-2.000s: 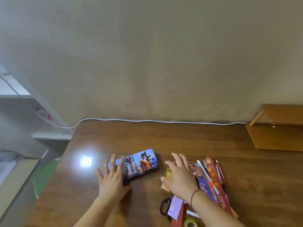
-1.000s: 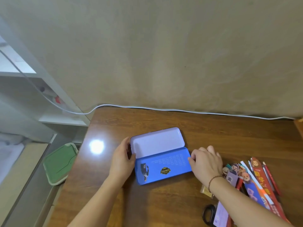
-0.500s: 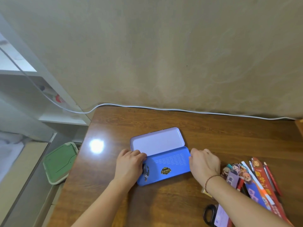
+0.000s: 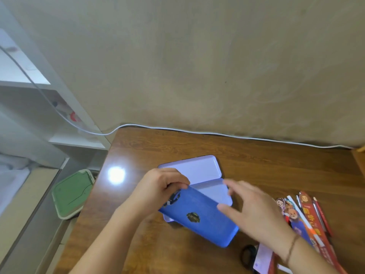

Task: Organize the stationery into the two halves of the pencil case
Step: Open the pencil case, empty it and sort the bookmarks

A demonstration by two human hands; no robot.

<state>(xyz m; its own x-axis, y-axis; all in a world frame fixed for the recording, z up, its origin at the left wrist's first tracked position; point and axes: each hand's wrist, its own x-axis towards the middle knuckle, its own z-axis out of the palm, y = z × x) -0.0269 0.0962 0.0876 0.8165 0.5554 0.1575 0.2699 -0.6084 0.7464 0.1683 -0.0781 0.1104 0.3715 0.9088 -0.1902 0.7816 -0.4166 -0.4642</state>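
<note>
Since 0.5 s ago the blue panel of the pencil case has lifted; left hand pinches its edge, right hand spread, blurred, beside it. Case mid-table; stationery right. Plain wall, white cable.

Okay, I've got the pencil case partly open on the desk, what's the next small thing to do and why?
Probably swing the blue flap fully open toward you. The left hand holds its far corner raised, exposing a pale empty tray beneath; the right hand hovers beside it, and the stationery lies loose at the right.
</note>
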